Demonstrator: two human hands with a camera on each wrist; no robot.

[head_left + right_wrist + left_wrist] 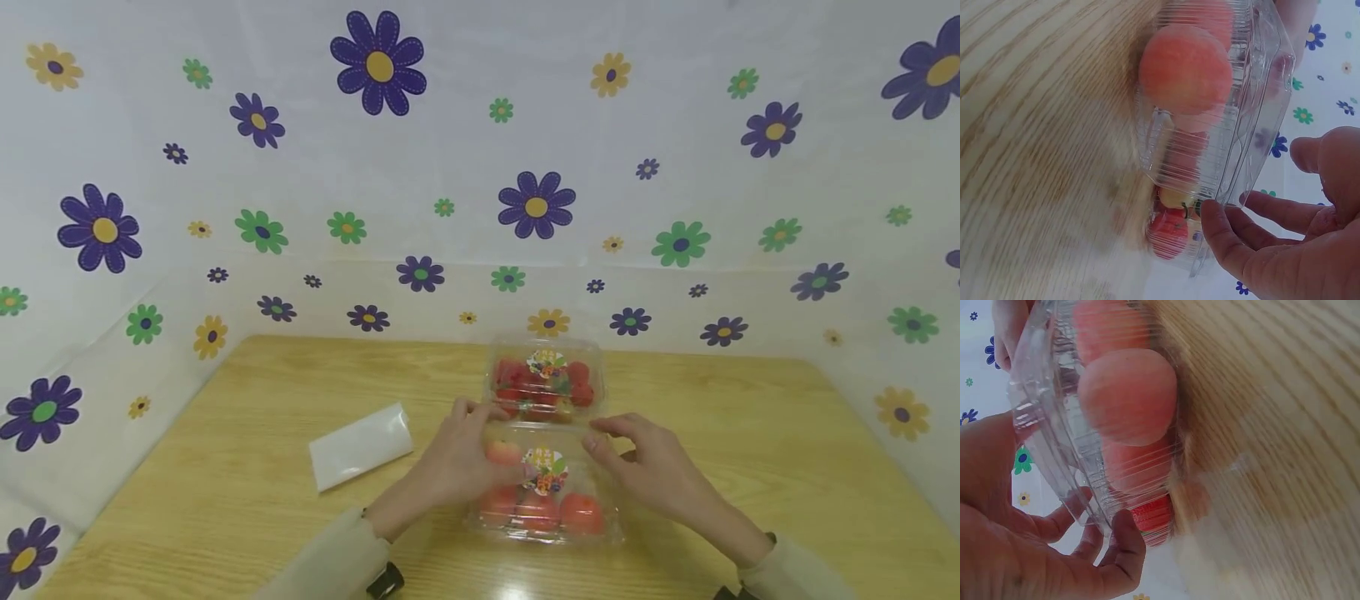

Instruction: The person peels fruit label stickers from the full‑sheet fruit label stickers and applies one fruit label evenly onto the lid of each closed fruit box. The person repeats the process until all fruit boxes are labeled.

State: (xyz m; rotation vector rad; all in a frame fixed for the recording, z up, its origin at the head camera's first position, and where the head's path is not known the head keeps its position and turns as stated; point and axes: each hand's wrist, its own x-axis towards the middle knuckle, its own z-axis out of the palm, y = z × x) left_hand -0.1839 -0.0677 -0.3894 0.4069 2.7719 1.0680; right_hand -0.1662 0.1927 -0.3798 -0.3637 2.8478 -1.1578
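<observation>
A clear plastic fruit box point(600, 521) with its lid over round pinkish-red fruits point(581, 514) lies in front of me, a colourful label on top. My left hand point(465, 450) grips its left side, thumb across the lid and fingers curled at the far corner; in the left wrist view the fingertips point(1127, 528) are at the rim. At the far right corner is my right hand point(652, 458). Its fingertips point(1213, 215) touch the rim in the right wrist view, while the thumb stands apart from the lid.
Directly behind, a second clear box point(600, 354) holds red fruits with green leaves, likely strawberries. A folded white sheet point(360, 447) lies on the wooden table point(247, 417) to the left. A flower-patterned white cloth point(450, 150) surrounds the table's back and sides.
</observation>
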